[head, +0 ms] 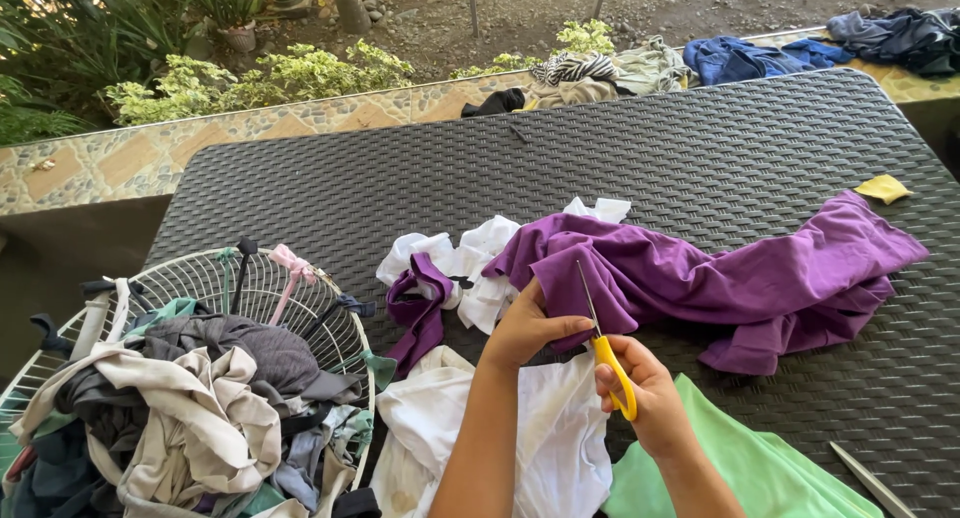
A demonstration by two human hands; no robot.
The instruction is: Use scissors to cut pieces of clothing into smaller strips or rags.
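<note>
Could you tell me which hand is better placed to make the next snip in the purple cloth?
The right hand: it holds the yellow-handled scissors, blades pointing up into the purple cloth. The left hand pinches the cloth's edge beside the blades.

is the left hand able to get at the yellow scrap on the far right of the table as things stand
Probably not easily. The left hand grips the purple cloth, and the yellow scrap lies beyond it at the far right. The right hand, holding the scissors, sits between them.
</note>
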